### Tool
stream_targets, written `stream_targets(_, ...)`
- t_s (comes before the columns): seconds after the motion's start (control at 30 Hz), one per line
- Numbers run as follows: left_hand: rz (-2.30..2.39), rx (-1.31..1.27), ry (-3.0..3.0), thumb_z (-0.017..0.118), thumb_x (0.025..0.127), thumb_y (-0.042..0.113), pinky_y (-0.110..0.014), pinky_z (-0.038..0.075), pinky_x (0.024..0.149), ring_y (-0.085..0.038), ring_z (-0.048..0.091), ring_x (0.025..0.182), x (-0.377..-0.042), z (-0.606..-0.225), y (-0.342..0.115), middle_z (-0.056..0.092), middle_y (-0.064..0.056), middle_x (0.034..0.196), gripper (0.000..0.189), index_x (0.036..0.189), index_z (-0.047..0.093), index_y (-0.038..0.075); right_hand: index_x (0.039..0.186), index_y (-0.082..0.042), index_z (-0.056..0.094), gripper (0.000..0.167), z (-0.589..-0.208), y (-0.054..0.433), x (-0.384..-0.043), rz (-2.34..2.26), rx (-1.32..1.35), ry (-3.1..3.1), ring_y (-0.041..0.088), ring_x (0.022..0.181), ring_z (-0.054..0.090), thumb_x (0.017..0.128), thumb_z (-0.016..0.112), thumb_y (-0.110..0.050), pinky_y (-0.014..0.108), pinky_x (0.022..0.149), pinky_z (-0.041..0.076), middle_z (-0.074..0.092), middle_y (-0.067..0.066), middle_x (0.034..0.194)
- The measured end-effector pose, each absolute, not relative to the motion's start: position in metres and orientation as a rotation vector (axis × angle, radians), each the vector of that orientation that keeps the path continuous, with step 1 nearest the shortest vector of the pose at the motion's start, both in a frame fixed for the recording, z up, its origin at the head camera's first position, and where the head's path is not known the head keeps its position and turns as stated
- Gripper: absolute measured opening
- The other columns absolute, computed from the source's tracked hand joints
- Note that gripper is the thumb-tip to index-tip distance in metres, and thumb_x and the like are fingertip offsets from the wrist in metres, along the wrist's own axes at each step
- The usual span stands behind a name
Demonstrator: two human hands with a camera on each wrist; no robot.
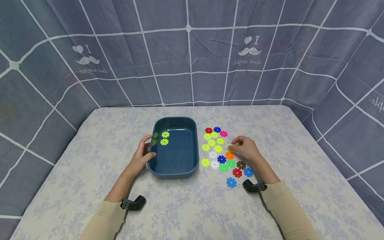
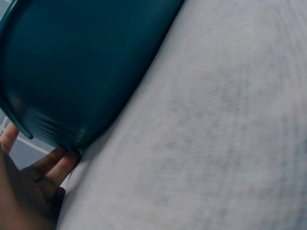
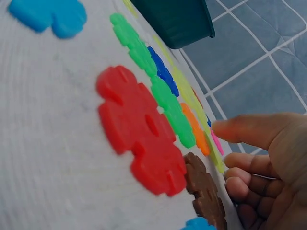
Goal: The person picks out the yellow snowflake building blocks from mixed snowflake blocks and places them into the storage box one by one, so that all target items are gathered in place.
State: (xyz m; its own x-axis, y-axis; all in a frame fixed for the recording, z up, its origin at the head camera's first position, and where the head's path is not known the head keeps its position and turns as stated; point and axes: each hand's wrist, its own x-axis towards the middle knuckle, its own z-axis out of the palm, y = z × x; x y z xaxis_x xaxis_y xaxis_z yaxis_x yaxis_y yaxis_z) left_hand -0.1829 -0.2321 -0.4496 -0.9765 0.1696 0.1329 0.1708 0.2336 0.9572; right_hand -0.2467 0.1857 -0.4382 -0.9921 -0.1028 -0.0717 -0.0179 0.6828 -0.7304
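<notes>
At the left long side of a dark teal rectangular tub (image 1: 173,173), my left hand (image 1: 142,155) grips the wall, its thumb at the rim. The left wrist view shows the fingers of that hand against the tub's outer side. Two yellow notched plastic discs (image 1: 164,142) lie inside the tub on the left, with faint reflections on the wall. My right hand (image 1: 246,148) pinches a yellow disc (image 1: 229,147) between thumb and fingers, low over the right edge of the loose discs. An orange disc (image 1: 229,155) lies right beside those fingertips.
Between tub and right hand lie several yellow discs (image 1: 211,143), plus white (image 1: 212,154), green (image 1: 223,167), dark blue (image 1: 221,159) and pink ones. Red (image 1: 237,172), brown (image 1: 241,165) and light blue discs (image 1: 231,182) lie nearer the right wrist. A grey curtain (image 1: 210,60) hangs behind the table.
</notes>
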Motion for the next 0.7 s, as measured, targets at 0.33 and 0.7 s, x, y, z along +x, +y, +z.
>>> stream_targets(0.33, -1.928, -0.352, -2.458, 0.052, 0.092, 0.01, -0.058, 0.036, 0.097, -0.043, 0.045, 0.125, -0.1832, -0.4493, -0.232, 0.037, -0.028, 0.144, 0.069, 0.153, 0.022, 0.019, 0.101, -0.001, 0.063, 0.035, -0.4382, 0.1826, -0.2429, -1.152, -0.095, 2.811, 0.023, 0.076, 0.046, 0.084, 0.078, -0.028, 0.035, 0.069, 0.038, 0.051, 0.007, 0.082)
stream_targets(0.7, -1.9, -0.329, -2.475, 0.052, 0.092, 0.01, -0.058, 0.037, 0.096, -0.044, 0.046, 0.124, -0.1839, -0.4512, -0.2328, 0.038, -0.029, 0.142, 0.068, 0.153, 0.022, 0.017, 0.098, -0.001, 0.058, 0.035, -0.4383, 0.181, -0.2434, -1.125, -0.083, 2.817, 0.024, 0.078, 0.046, 0.084, 0.078, -0.026, 0.035, 0.07, 0.038, 0.05, 0.008, 0.083)
